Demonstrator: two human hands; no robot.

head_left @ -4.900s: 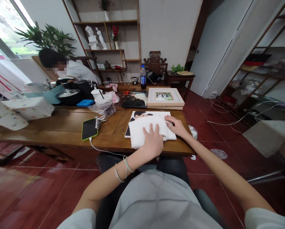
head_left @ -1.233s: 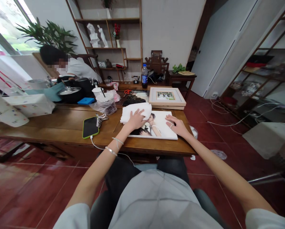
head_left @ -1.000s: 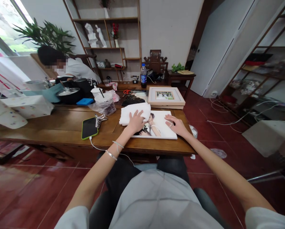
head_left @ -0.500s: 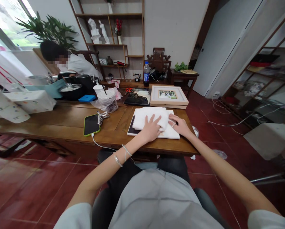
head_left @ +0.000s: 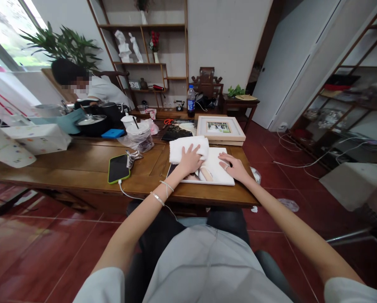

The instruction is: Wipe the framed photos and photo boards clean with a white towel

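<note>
A folded white cloth [head_left: 183,148] lies over the upper left of a flat picture panel [head_left: 220,168] near the table's front edge. My left hand [head_left: 191,160] rests on this cloth with its fingers spread, palm down. On the panel's pale right side my right hand [head_left: 234,166] lies flat, fingers stretched and apart. Part of a printed picture shows between the hands; the cloth and my left hand hide the rest. Just behind the panel is a light wooden picture frame [head_left: 204,125] with a small photo in it.
Left of the panel lies a charging phone [head_left: 119,168], its cable running over the table's front edge. A lidded cup in a plastic bag [head_left: 138,134], a blue-capped bottle [head_left: 191,101] and red-handled scissors [head_left: 168,121] stand or lie farther back. Another person [head_left: 103,90] leans over pots at far left.
My left hand has slid the cloth left across the panel, uncovering more of the printed picture. My right hand stays at the panel's right side.
</note>
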